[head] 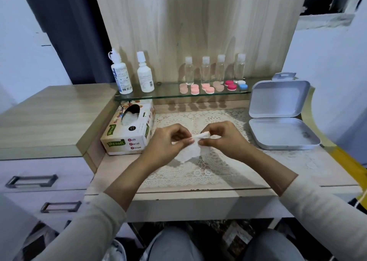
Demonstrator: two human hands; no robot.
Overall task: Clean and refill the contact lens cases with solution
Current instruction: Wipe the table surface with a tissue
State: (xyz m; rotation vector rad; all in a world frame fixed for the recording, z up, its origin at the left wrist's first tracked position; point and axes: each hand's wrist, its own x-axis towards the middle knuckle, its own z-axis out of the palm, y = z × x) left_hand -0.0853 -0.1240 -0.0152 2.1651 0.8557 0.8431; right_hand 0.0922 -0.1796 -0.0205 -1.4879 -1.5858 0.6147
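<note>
**Two hands work a tissue over a desk, lens cases lined up on the shelf behind**

At far left, a cabinet with two drawers [39, 183] stands against the desk [297, 167]. A narrow glass shelf [170, 92] runs along the back of the desk. At its left end stand two white bottles [145, 75] with printed labels, side by side and upright. Just below them, on the desk, a cardboard tissue box [129, 133] sits at an angle, its oval opening facing up.

To the right of the box, the left hand [166, 143] hovers over a cream lace mat [198, 173] in the middle of the desk. Its fingers are curled, and thumb and fingertips pinch one side of a white tissue [190, 150]. The tissue hangs between both hands, its lower part drooping toward the mat. The right hand [224, 139], also curled, pinches a twisted corner of the same tissue at its fingertips. Whether anything is wrapped inside the tissue cannot be told.

Behind the hands, on the shelf, four small clear bottles [205, 70] with pale caps stand in a row. In front of them lies a row of lens cases [208, 89], all capped: peach and pink ones to the left, then a magenta one [230, 85], then a blue and white one [242, 85] at the right end.

At far right, an open metal tin [278, 133] rests on the desk, its hinged lid standing up against the wall.
</note>
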